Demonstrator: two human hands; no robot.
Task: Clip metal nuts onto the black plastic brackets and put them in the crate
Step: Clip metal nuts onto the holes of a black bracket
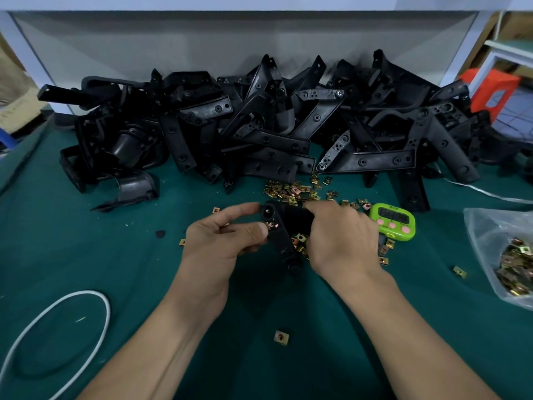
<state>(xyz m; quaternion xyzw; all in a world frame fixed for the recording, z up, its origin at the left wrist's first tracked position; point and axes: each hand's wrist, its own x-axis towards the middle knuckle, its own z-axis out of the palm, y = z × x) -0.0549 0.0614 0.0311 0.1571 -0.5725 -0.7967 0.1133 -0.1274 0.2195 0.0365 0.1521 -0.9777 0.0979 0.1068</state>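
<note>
Gripping black bracket [281,242] over mat [138,269], lengthwise toward body; pinching metal nut [272,225] at its left edge with left hand [216,243], clasping far end with right hand [343,238]. Crate not in view.

Lime digital timer [392,222] on dark green mat [86,255], white cable loop [108,311] lower left, orange stool [490,85] far right

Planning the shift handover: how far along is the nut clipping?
Done: cannot tell, no finished batch in view. In hand: left hand and right hand hold one bracket, the left thumb on a nut at its edge. Left: a big bracket pile, loose nuts, and a bag of more.
</note>
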